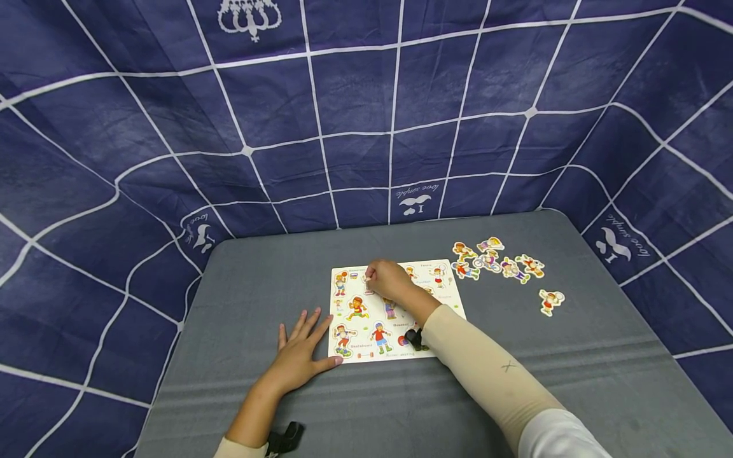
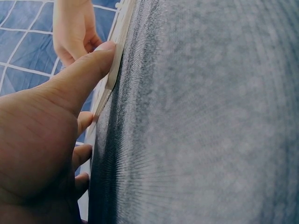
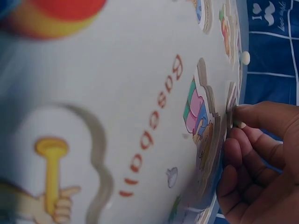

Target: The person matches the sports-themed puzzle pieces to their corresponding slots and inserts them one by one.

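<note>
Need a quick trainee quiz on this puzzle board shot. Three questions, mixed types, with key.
1. In the head view, where do the loose pieces lie relative to the puzzle board?
A) To its left
B) To its right
C) Below its near edge

2. True or false: the left grip touches the board's edge.

3. What is the right grip doing?

Key:
1. B.
2. True; the thumb rests on the edge, as the left wrist view also shows.
3. Pinching a puzzle piece at the board; whether the piece is fully seated can't be told.
</note>
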A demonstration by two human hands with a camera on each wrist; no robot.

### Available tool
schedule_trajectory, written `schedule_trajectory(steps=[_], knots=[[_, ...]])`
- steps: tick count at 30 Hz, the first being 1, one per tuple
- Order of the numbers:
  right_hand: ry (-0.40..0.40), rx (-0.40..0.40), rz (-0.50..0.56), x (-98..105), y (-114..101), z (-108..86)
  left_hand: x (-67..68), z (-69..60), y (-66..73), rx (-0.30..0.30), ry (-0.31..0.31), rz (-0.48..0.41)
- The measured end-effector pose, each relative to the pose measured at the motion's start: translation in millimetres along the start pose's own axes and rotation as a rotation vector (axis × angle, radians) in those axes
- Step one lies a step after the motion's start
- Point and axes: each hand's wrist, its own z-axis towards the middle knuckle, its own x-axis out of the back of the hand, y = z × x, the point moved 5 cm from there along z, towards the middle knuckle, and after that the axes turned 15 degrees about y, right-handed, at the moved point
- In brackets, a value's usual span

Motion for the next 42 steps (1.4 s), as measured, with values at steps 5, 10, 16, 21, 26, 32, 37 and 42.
schedule_trajectory(steps=[5,10,16,21,26,32,37,42], knots=[[-0.019,-0.007,-0.014,1.4,0.8,-1.4,0.1,0.0,0.2,-0.001,0.005,-0.001],[-0.026,-0.015,-0.011,1.4,1.5,-1.9,1.0,-0.4,1.2,0.0,0.006,0.0],[-0.031,-0.02,-0.007,1.9,1.1,-2.0,2.1,0.0,2.8,0.0,-0.008,0.009],[-0.031,-0.011,0.0,2.6,1.6,-2.5,2.6,0.6,3.4,-0.003,0.002,0.006],[-0.014,-0.033,0.059,6.3,2.0,-7.2,2.9,0.3,3.4,-0.004,0.009,0.006],[0.039,-0.049,0.176,15.5,0.3,-15.4,3.3,-0.2,3.4,0.002,0.002,0.007],[0.072,-0.063,0.216,23.6,4.3,-20.6,3.0,0.4,3.5,0.001,-0.006,0.015],[0.102,-0.091,0.265,33.4,10.5,-25.7,3.2,0.6,3.5,0.003,-0.006,0.017]])
